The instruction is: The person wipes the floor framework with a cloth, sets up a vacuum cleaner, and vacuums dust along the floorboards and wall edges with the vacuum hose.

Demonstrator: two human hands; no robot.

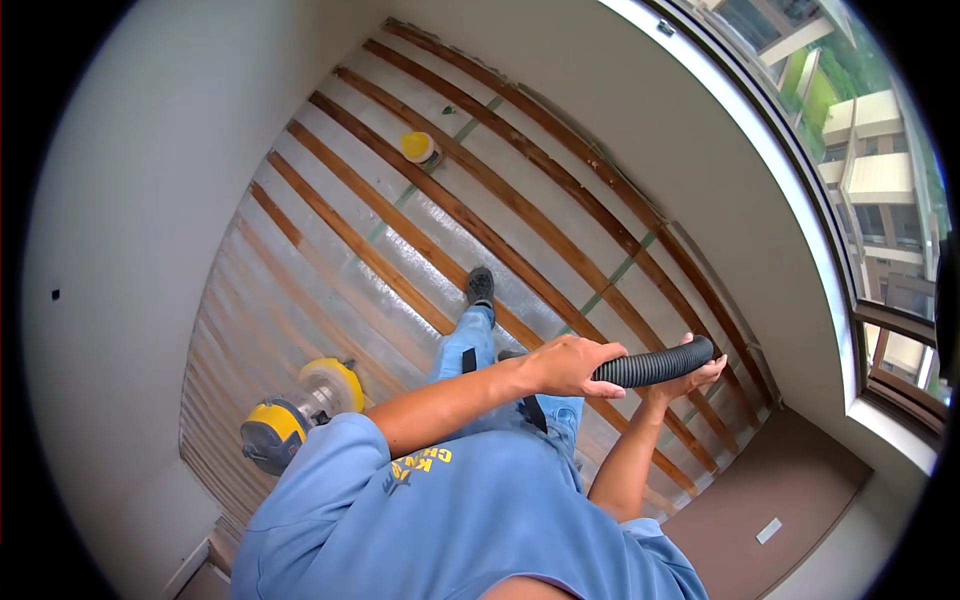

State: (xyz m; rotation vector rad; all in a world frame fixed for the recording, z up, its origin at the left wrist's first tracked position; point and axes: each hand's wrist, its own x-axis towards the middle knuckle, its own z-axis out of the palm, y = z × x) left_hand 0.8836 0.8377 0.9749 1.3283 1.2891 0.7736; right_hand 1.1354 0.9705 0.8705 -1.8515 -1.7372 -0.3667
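Note:
A black ribbed hose (pixel 655 367) lies across both hands in front of my body, at the right of centre. My left hand (pixel 575 366) is wrapped round its left end, thumb and fingers on opposite sides. Under the hose's right, curved end, my right hand (pixel 690 380) supports it with the palm turned up and the fingers partly hidden behind it. A yellow and dark grey machine (pixel 275 432) with a clear section and a yellow ring stands on the floor at the lower left.
Long wooden battens (pixel 490 240) run across a floor covered in silvery sheeting. A tub with a yellow top (pixel 420 148) sits between battens farther off. My shoe (pixel 480 286) is among the battens. A window (pixel 870 200) is at the right, above a brown panel (pixel 770 490).

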